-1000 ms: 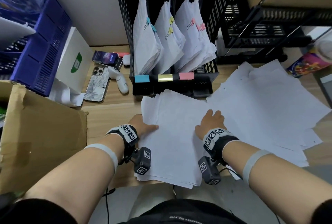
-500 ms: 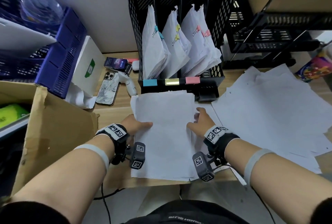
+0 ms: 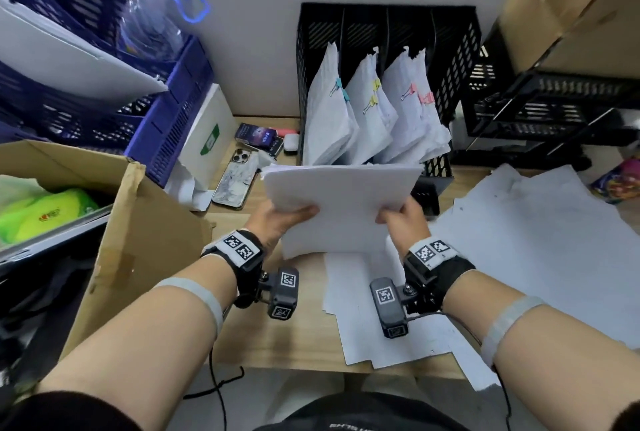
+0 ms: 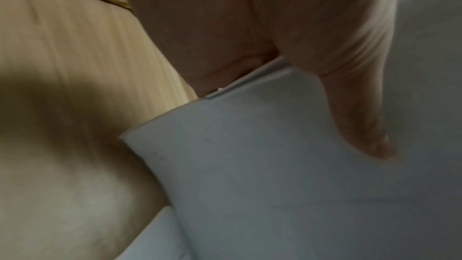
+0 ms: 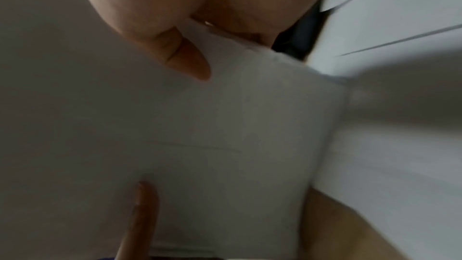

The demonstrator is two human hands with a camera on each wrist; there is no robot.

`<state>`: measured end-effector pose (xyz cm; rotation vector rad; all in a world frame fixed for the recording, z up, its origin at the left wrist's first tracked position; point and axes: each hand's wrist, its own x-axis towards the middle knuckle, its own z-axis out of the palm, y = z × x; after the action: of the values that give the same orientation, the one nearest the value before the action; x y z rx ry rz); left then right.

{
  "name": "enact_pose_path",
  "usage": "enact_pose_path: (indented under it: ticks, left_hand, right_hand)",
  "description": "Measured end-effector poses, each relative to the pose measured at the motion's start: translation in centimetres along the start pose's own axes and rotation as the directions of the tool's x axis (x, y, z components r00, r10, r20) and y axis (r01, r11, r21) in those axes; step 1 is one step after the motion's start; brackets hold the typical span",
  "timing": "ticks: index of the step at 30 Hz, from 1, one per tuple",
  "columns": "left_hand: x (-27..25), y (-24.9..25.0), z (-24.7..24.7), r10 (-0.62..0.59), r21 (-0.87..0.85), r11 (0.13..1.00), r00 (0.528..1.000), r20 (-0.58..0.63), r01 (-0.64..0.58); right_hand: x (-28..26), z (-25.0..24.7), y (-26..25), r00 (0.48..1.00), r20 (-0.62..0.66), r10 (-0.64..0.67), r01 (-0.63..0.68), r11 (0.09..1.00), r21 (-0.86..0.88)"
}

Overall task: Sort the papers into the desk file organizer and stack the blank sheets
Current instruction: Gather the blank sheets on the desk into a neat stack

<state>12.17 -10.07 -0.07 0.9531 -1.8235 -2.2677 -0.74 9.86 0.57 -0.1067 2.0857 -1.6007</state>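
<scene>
A stack of blank white sheets (image 3: pixel 341 204) is lifted off the desk and tilted upright in front of the black file organizer (image 3: pixel 388 50). My left hand (image 3: pixel 285 219) grips its left edge, thumb on the near face (image 4: pixel 355 118). My right hand (image 3: pixel 401 217) grips its right edge, thumb on the near face (image 5: pixel 190 60). The organizer's slots hold clipped paper bundles (image 3: pixel 370 119) with blue, yellow and pink clips. A few sheets (image 3: pixel 374 309) still lie on the desk under my hands. More loose sheets (image 3: pixel 540 247) spread over the desk at right.
An open cardboard box (image 3: pixel 138 240) stands at left, beside a blue crate (image 3: pixel 166 112) and a white box (image 3: pixel 207 133). A phone (image 3: pixel 235 179) and small items lie left of the organizer. Black wire trays (image 3: pixel 554 108) stand at the back right.
Both hands gathered the sheets together on the desk, then lifted the stack and tipped it upright. The head view has tilted up.
</scene>
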Motion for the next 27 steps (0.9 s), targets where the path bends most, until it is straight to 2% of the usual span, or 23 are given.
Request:
enact_pose_path:
  ticks: [2, 4, 9, 15, 18, 21, 24, 27]
  left_hand:
    - [-0.1, -0.8, 0.5, -0.022, 0.046, 0.999, 0.999, -0.03, 0.023]
    - [0.1, -0.7, 1.3, -0.036, 0.071, 0.997, 0.999, -0.026, 0.038]
    - [2.0, 1.4, 5.3, -0.014, 0.09, 0.996, 0.991, 0.135, 0.002]
    - [3.9, 1.8, 14.7, -0.105, 0.252, 0.968, 0.932, 0.347, 0.015]
    - [5.3, 1.2, 19.8, -0.107, 0.383, 0.921, 0.903, 0.416, -0.067]
    - [7.0, 0.2, 24.8, -0.075, 0.549, 0.819, 0.916, 0.395, -0.17]
    - [8.5, -1.1, 29.1, -0.092, 0.645, 0.738, 0.918, 0.385, -0.197]
    - [9.6, -3.2, 32.4, -0.215, 0.71, 0.695, 0.908, 0.36, -0.116]
  right_hand:
    - [-0.5, -0.3, 1.2, 0.997, 0.065, 0.047, -0.043, 0.997, -0.07]
    - [-0.6, -0.9, 1.9, 0.996, 0.057, 0.063, -0.055, 0.99, -0.127]
    - [-0.6, -4.9, 2.2, 0.992, -0.105, 0.075, -0.088, 0.988, -0.129]
    - [-1.9, -14.4, 4.6, 0.948, -0.303, 0.1, -0.16, 0.97, -0.182]
    - [-2.9, -19.4, 6.0, 0.93, -0.352, 0.103, -0.168, 0.973, -0.158]
    - [-3.7, -23.6, 7.4, 0.919, -0.356, 0.172, -0.227, 0.967, -0.118]
    - [-3.7, -27.6, 9.6, 0.864, -0.413, 0.288, -0.328, 0.944, -0.028]
    - [-3.4, -31.2, 12.1, 0.754, -0.429, 0.497, -0.519, 0.852, 0.075]
